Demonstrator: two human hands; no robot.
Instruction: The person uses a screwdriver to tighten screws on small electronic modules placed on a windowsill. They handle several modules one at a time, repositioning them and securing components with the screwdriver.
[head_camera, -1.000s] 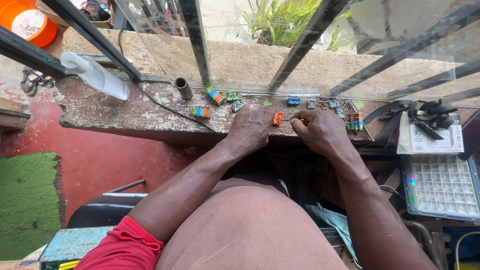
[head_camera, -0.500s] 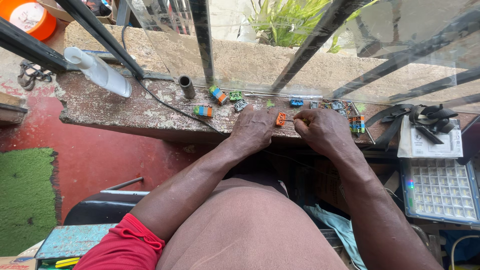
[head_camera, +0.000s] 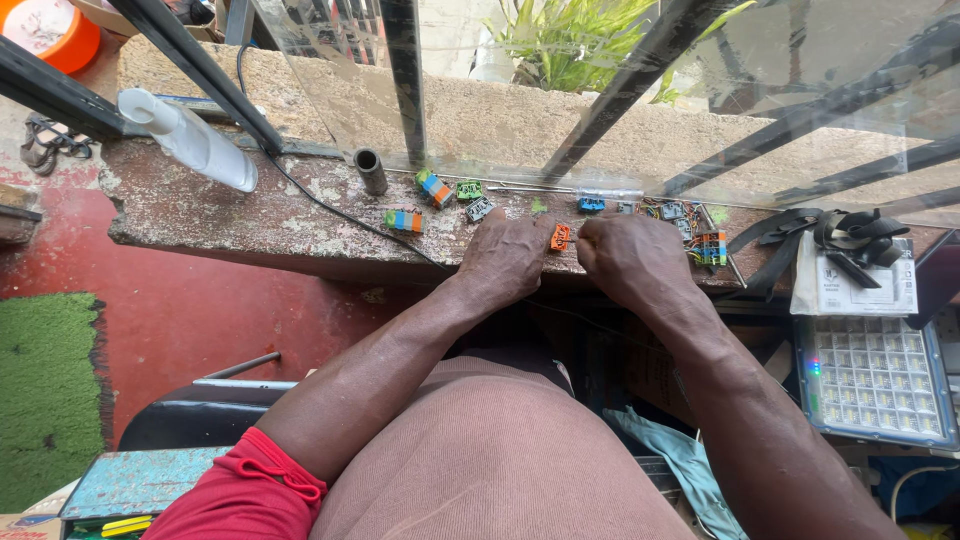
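My left hand (head_camera: 508, 255) and my right hand (head_camera: 630, 255) rest side by side on a worn concrete ledge (head_camera: 230, 215). Between them sits a small orange connector block (head_camera: 560, 237), pinched by the fingers of both hands. The right hand's fingers are curled as if on something thin that I cannot make out. Around the hands lie several small coloured connectors: a blue and orange one (head_camera: 405, 220), a green one (head_camera: 469, 189), a blue one (head_camera: 590, 204), and a stack of them (head_camera: 710, 246) to the right.
A white tube-shaped bottle (head_camera: 195, 140) and a short grey pipe piece (head_camera: 371, 170) lie on the ledge's left. A black cable (head_camera: 330, 210) crosses it. Black straps (head_camera: 850, 235) on a white booklet and an LED panel (head_camera: 875, 380) sit at right. Window bars (head_camera: 405, 70) rise behind.
Both hands have stayed at the orange connector, with only small finger shifts. The view has tilted slightly.
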